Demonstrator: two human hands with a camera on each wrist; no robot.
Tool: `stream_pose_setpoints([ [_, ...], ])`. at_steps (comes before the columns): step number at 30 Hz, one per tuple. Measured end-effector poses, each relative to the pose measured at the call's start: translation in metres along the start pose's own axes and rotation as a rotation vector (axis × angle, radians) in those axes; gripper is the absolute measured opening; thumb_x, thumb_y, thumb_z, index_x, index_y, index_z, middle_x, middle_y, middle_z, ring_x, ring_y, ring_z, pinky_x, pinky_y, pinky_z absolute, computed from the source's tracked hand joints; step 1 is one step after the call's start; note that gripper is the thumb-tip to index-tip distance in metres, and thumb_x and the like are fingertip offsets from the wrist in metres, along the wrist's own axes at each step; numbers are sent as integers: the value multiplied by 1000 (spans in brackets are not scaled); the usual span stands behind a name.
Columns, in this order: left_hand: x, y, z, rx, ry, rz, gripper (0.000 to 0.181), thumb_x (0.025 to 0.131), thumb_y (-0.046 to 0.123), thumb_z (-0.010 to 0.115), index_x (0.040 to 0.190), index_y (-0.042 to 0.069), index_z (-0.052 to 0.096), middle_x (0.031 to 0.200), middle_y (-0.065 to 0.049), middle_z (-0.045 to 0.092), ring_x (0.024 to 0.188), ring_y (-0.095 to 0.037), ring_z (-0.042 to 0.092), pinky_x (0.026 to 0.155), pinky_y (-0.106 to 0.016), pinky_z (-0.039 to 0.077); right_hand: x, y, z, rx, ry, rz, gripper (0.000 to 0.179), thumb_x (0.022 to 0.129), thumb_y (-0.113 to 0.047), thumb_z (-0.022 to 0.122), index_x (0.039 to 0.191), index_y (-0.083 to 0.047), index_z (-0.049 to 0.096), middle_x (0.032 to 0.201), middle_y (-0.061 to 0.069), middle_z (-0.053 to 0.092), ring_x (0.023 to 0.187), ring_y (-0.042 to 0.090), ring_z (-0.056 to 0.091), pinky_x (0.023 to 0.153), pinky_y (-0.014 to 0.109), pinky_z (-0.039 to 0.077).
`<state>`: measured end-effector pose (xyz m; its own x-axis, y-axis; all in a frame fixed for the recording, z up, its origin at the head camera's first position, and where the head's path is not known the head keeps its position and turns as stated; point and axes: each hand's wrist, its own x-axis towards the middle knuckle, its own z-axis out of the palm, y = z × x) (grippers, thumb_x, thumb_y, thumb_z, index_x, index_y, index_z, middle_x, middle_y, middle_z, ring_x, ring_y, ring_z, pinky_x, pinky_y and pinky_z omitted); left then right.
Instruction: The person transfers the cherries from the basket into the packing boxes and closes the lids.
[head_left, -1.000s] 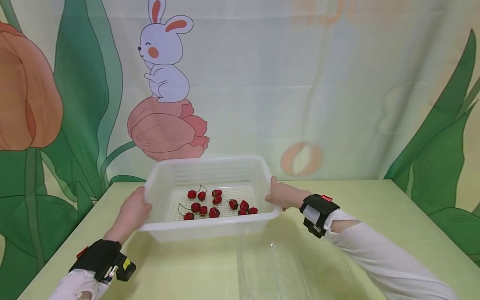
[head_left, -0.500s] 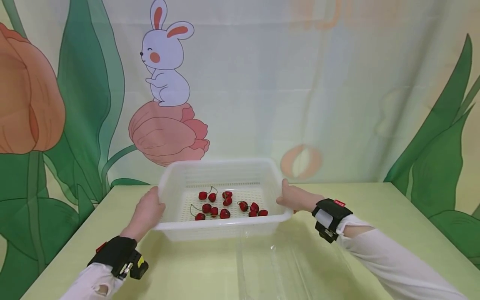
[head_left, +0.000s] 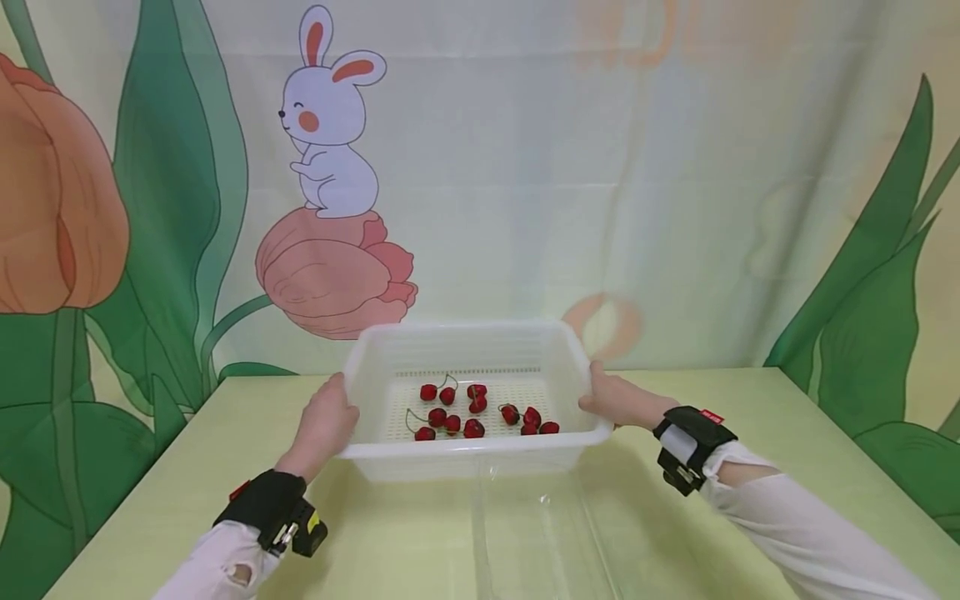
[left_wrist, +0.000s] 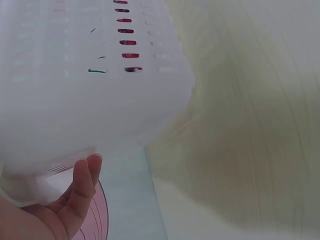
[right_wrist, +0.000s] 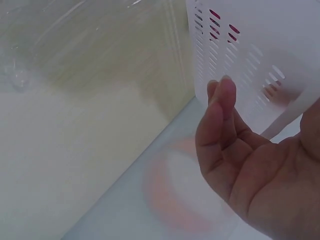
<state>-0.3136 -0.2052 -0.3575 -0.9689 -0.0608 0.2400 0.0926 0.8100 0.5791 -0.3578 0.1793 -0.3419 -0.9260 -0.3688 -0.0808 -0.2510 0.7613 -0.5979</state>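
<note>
While this white plastic basket [head_left: 465,450] is held up over the desk [head_left: 780,450], its ends are gripped by curled fingers [right_wrist: 211,132], left hand [head_left: 318,427] on one end, right hand [head_left: 624,399] on the other, and some red cherries [head_left: 473,428] are scattered inside.

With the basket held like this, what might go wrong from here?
Spilling or bruising: the cherries lie loose on the floor of the white basket, so a sharp tilt could send them rolling together.

A slip: the left hand and right hand grip opposite ends with the basket off the table; if either loses hold, that end would probably drop.

An uneven landing: clear plastic lies near the front edge and might catch the basket if lowered there.
</note>
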Motion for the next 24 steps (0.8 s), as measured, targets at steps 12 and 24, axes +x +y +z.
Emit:
stream_pose_setpoints([
  [12, 4, 16, 15, -10, 3, -17, 40, 81, -4, 44, 119, -13, 35, 103, -26, 48, 92, -36, 49, 77, -49, 40, -11, 15, -12, 48, 14, -17, 49, 84, -7, 50, 119, 7, 18, 92, 21, 52, 69, 23, 56, 50, 35, 46],
  [24, 8, 31, 30, -13, 19, 4, 41, 81, -3, 43, 119, -15, 36, 102, -26, 49, 92, -36, 49, 78, -49, 39, -22, 23, -23, 32, 30, 13, 46, 86, -7, 49, 118, 6, 19, 94, 21, 51, 68, 23, 54, 49, 33, 44],
])
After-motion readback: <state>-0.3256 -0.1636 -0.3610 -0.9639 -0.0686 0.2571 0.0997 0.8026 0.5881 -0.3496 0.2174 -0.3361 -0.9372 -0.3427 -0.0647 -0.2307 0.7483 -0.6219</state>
